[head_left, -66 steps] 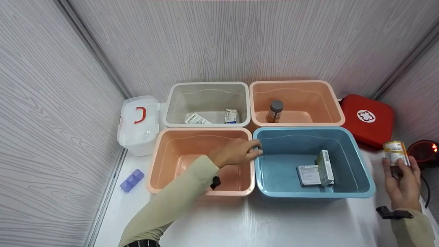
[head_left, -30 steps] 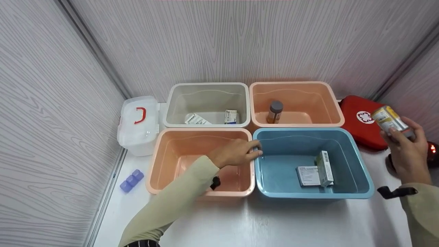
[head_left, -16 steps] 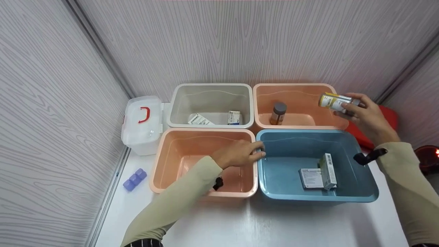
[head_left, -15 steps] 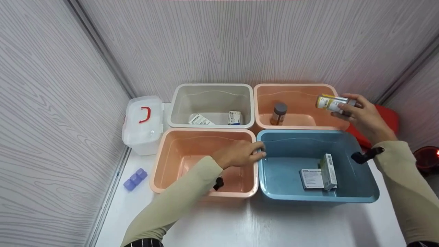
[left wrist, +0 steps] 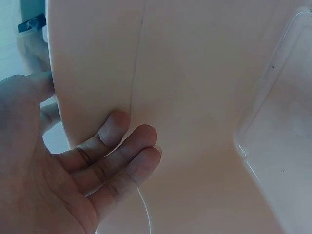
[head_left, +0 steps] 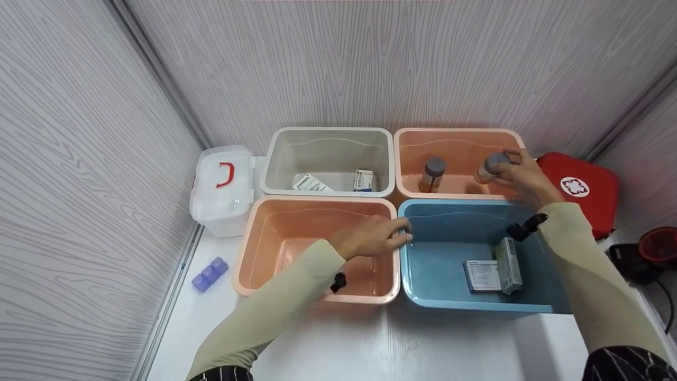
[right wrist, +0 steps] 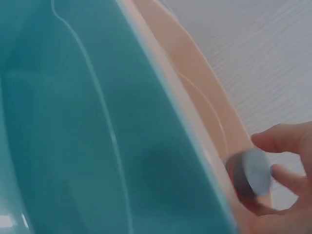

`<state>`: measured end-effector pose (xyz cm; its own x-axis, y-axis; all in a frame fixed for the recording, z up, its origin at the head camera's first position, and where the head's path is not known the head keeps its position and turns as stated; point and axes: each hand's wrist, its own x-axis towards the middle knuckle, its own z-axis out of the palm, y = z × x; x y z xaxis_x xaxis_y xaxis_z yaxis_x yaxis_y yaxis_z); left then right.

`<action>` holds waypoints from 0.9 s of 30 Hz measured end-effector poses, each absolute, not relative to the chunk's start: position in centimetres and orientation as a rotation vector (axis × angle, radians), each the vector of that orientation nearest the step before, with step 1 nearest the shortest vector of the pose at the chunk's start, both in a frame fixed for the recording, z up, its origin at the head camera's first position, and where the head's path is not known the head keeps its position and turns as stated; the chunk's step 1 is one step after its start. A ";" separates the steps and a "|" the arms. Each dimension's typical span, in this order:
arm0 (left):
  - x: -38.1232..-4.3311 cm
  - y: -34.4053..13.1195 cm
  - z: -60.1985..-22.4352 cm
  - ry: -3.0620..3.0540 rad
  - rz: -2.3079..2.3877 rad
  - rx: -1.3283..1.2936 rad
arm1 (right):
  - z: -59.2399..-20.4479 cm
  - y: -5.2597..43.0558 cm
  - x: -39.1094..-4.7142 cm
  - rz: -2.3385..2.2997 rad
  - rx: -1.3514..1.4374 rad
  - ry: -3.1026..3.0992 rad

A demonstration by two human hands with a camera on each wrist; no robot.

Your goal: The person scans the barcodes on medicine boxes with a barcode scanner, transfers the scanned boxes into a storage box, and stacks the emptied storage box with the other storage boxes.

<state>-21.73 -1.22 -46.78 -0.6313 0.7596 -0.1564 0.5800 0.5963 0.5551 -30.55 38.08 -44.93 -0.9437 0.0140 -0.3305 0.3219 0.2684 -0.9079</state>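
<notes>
My right hand is over the back right peach bin, its fingertips around the grey cap of a tilted pill bottle. In the right wrist view, thumb and fingers surround the slightly blurred grey cap. Another amber pill bottle with a grey cap stands upright in that bin. The left hand rests across the meeting rims of the front peach bin and the blue bin. In the left wrist view, several relaxed fingers lie along the peach bin's inner wall.
Medicine boxes lie in the blue bin. The grey bin holds more small boxes. A clear lidded case and purple pill organizer sit left. At right are a red first-aid case and a scanner-like device.
My right hand has carried the pill bottle from the far right, past the red case, leftward into the back right peach bin, turning it cap-up. The left hand has stayed put.
</notes>
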 end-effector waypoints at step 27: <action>-21.9 -1.2 -47.2 2.476 0.666 1.105 | -45.6 34.8 -23.3 -0.499 -0.532 2.263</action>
<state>-21.93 -1.23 -47.22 -0.6358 0.7624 -0.1208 0.5987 0.5858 0.5462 -23.30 34.77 -45.64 -0.6361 -0.5117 -0.5776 -0.2214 0.8381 -0.4986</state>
